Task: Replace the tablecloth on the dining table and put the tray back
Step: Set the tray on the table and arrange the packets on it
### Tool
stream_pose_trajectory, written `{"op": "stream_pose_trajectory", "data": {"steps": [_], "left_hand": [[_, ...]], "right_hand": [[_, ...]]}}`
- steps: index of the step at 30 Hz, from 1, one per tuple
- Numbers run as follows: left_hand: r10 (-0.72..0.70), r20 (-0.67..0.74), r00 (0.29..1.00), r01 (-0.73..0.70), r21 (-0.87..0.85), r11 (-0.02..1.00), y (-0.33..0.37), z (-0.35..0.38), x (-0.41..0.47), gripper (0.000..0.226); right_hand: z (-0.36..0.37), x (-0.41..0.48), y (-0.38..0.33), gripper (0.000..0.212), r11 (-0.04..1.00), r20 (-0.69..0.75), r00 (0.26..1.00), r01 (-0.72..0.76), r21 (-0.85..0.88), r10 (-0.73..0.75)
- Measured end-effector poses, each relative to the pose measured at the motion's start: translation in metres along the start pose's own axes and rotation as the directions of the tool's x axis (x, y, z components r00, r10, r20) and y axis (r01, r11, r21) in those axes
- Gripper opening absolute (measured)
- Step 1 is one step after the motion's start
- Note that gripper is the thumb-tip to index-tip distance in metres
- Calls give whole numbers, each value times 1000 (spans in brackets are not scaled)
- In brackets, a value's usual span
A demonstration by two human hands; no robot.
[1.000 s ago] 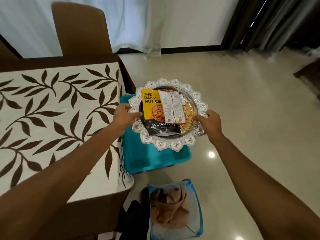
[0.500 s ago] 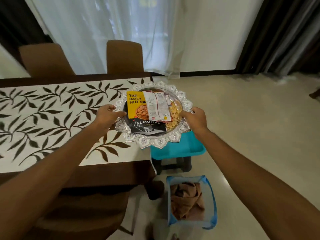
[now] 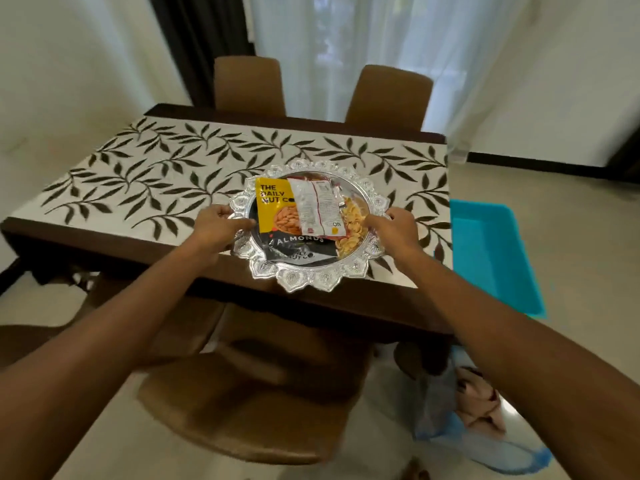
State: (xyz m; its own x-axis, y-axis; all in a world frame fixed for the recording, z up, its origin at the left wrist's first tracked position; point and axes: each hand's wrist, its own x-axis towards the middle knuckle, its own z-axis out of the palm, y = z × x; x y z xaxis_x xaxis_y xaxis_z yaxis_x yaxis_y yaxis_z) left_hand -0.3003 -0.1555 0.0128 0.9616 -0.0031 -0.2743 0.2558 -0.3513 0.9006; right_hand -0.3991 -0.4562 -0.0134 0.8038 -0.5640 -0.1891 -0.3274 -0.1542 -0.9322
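lettering on the yellow and black packet reads "the daily nut co", and "almonds" in white on its black lower part. a white sachet lies across it, covered in small print too fine to read, apart from "on" at its bottom corner. yellow chips show in a clear pack to the right of it.

all of this lies in the silver tray, round with a scalloped, embossed rim. the tray is at the middle of the frame, over the near edge of the table. whether it rests on the cloth or is held just above it cannot be told. the left hand grips the tray's left rim, thumb curled over the top. the right hand grips the right rim in the same way.

the white tablecloth, printed with dark leafy sprigs, covers the top of the dark wooden table. the floor is pale and glossy, the walls white.

two brown chairs stand at the far side, in front of a sheer white curtain with a dark curtain to its left. a brown chair is tucked in at the near side. a blue plastic tub sits just beside the table's right end. at the lower right a clear bag with blue edges holds a brownish cloth.
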Motion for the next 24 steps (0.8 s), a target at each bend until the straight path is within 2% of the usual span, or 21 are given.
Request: {"op": "stream_pose_trajectory", "data": {"steps": [3,8,12,18,19,22,24], "left_hand": [[-28,4,1000,28,-10,1000,-31,-78,22,63],[-30,-29,999,30,17,999,-63,-184,43,29],[-33,-28,999,32,-1,999,-74,-230,64,34],[-65,-16,998,66,6,998,-80,-241,109,30],[-69,-20,997,69,14,998,-78,-239,122,30],[-54,-22,998,55,33,998,-70,-228,158,51],[-47,-21,999,48,49,998,-59,-220,176,47]], "right_hand": [[77,-28,-18,30,1000,28,1000,2,-19,-1],[188,-63,-40,16,998,54,997,56,-21,-55],[243,-67,-54,23,997,38,996,76,-34,-75],[276,-38,-59,42,999,9,999,40,-12,-40],[281,-27,-61,41,1000,5,1000,30,-9,-30],[289,4,-67,25,1000,-6,999,31,-1,-31],[291,21,-69,22,1000,-19,1000,22,-8,-22]]}}
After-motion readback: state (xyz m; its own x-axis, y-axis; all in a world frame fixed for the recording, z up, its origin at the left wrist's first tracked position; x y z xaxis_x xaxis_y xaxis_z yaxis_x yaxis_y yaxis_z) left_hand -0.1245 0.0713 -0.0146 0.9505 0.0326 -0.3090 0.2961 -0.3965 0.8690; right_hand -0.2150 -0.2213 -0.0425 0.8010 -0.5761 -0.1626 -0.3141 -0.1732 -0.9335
